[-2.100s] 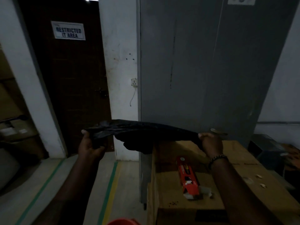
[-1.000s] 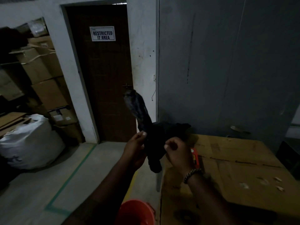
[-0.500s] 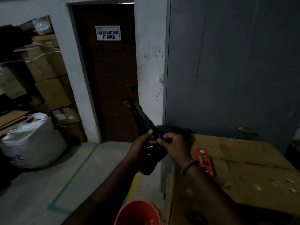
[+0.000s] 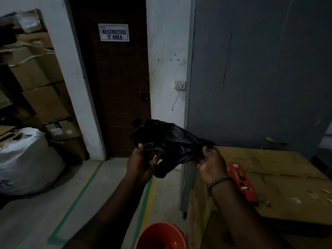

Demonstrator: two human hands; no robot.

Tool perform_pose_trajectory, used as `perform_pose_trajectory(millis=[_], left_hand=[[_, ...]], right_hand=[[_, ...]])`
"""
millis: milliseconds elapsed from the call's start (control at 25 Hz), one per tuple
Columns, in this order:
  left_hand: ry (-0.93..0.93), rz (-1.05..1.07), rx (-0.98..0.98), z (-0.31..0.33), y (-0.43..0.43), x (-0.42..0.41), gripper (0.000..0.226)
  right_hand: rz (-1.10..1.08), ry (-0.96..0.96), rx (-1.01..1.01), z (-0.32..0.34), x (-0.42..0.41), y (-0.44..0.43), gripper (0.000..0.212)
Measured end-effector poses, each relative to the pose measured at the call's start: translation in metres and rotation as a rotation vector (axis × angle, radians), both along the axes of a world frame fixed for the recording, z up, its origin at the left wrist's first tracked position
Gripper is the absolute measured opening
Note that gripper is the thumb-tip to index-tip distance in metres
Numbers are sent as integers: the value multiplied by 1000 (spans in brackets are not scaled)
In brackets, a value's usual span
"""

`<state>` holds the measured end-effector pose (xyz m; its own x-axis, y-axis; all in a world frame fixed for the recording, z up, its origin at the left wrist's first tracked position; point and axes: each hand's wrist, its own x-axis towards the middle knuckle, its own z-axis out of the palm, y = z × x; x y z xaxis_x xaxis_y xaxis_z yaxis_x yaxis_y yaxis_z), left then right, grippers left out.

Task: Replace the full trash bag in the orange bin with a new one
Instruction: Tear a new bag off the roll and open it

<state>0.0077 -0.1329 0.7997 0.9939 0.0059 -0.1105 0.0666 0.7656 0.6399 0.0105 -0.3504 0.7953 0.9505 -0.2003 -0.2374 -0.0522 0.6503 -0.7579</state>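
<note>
A crumpled black trash bag (image 4: 170, 139) hangs in the air in front of me, bunched between both hands. My left hand (image 4: 142, 161) grips its left end, fingers curled into the plastic. My right hand (image 4: 211, 161), with a bead bracelet on the wrist, pinches the right end. Below, at the bottom edge of the view, stands the orange bin (image 4: 160, 237); its open mouth shows bare orange inside.
A large cardboard box (image 4: 280, 178) stands at my right with an orange carton (image 4: 241, 181) lying on top. A grey metal cabinet (image 4: 251, 69) rises behind it. A white sack (image 4: 25, 162) and stacked cartons fill the left. A brown door (image 4: 115, 78) is ahead.
My hands have drawn apart, spreading the bunched bag wider between them. The upright tail of the bag has dropped down. The view has tilted slightly lower, showing more of the bin.
</note>
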Motion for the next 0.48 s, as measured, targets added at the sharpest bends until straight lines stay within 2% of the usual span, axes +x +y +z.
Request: perform_pose_trajectory(millis=[160, 320, 360, 400, 440, 480], left_hand=[[27, -17, -100, -7, 61, 12, 60], [78, -22, -172, -8, 112, 20, 62], [77, -51, -138, -7, 120, 19, 61], [60, -113, -84, -6, 127, 17, 60], [51, -184, 5, -5, 133, 13, 57], [54, -252, 164, -2, 138, 8, 50]], right_hand=[[-175, 20, 175, 0, -1, -2, 39], [-288, 78, 111, -12, 8, -3, 35], [-304, 142, 110, -10, 10, -3, 32], [-298, 122, 24, -7, 8, 0, 26], [-291, 136, 79, -4, 7, 2, 21], [-319, 113, 24, -7, -1, 6, 24]])
